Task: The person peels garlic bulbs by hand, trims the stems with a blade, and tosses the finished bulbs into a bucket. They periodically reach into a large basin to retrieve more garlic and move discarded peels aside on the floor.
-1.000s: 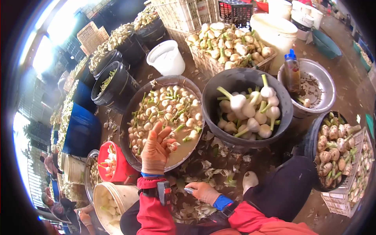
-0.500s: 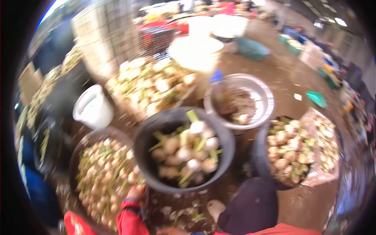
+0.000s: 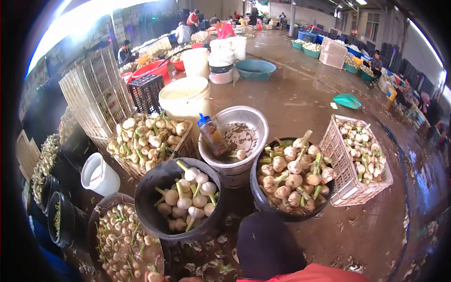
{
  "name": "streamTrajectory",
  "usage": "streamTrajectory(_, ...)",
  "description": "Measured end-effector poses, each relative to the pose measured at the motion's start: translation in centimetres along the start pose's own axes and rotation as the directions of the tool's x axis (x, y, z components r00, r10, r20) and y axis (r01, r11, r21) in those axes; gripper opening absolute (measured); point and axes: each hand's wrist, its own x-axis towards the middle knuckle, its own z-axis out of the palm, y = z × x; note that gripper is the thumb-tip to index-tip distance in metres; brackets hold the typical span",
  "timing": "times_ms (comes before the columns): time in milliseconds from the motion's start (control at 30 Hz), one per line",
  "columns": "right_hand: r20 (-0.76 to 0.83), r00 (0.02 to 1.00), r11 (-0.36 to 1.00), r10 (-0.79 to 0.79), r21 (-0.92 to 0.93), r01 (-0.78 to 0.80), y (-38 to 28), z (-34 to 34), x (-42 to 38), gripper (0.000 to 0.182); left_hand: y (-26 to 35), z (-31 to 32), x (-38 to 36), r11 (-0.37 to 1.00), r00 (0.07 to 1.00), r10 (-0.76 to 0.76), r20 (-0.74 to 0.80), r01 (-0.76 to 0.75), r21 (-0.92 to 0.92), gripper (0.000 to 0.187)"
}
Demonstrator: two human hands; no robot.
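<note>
At the bottom edge shows a small part of my left hand (image 3: 154,276), by the near rim of a wide basin (image 3: 162,254) of small garlic bulbs (image 3: 120,235). Only a sliver of my right hand (image 3: 191,279) is in view, just to its right. The fingers of both are mostly cut off by the frame, so what they hold is hidden. Ahead of them stands a black bucket (image 3: 145,188) with clean white garlic bulbs (image 3: 185,202) on short green stems. Another dark bucket (image 3: 257,199), right of it, is heaped with brownish, muddier garlic bulbs (image 3: 293,181).
Behind the buckets, a metal basin (image 3: 260,127) holds a blue-lidded bottle (image 3: 212,136). Garlic fills a crate (image 3: 188,141) at left and another crate (image 3: 345,183) at right. A white bucket (image 3: 101,176) stands left. My dark-trousered knee (image 3: 268,244) is in front. People work farther back.
The view has tilted up and turned right, so the buckets sit farther left. My left hand, seen over the basin's edge with its red sleeve, is now lower, at the frame's bottom.
</note>
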Motion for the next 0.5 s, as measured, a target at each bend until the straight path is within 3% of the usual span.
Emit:
streamTrajectory(100,-0.134,0.991,0.984,-0.024,0.17,0.047,-2.3,-1.1,0.0,0.021,1.7,1.1,-4.5,0.991,0.992,-0.12,-0.041,0.117,-0.068,0.05)
streamTrajectory(133,-0.107,0.994,0.97,0.035,0.241,-0.008,-3.8,-1.5,-0.8,0.026,1.9,1.5,-5.7,0.982,0.986,-0.163,-0.038,0.158,-0.105,0.05)
streamTrajectory(200,0.056,0.998,0.938,0.001,0.346,-0.02,-5.5,-2.5,-2.1,0.027,2.4,2.1,-7.3,0.959,0.973,-0.23,-0.016,0.224,-0.172,0.051)
streamTrajectory(233,0.197,0.974,0.889,0.115,0.417,-0.189,-6.2,-2.9,-2.7,0.028,2.8,2.5,-8.0,0.947,0.966,-0.259,0.005,0.255,-0.198,0.052)
streamTrajectory(267,0.197,0.975,0.89,0.106,0.419,-0.181,-6.0,-2.8,-3.0,0.028,3.2,2.9,-8.5,0.94,0.961,-0.277,0.022,0.275,-0.203,0.053)
streamTrajectory(300,0.159,0.987,0.956,-0.026,0.293,-0.022,-5.8,-2.9,-3.1,0.027,3.8,3.5,-9.0,0.945,0.961,-0.273,0.037,0.275,-0.177,0.053)
streamTrajectory(333,0.139,0.977,0.978,-0.162,0.155,0.14,-5.6,-2.8,-3.2,0.026,4.5,4.1,-9.7,0.974,0.975,-0.22,0.022,0.221,-0.059,0.059)
streamTrajectory(400,0.171,0.96,0.969,-0.22,0.149,0.196,-7.1,-3.4,-4.4,0.021,2.1,3.5,-10.0,0.995,0.998,-0.064,0.008,0.064,0.074,0.06)
streamTrajectory(467,0.283,0.959,0.994,0.019,0.102,-0.05,-7.8,-3.5,-4.7,0.015,0.4,3.0,-10.3,0.968,0.997,0.076,-0.003,-0.074,0.239,0.065)
streamTrajectory(500,0.259,0.965,0.992,0.046,0.102,-0.075,-7.8,-3.2,-4.8,0.006,-0.8,2.8,-10.3,0.938,0.992,0.127,-0.008,-0.117,0.327,0.064)
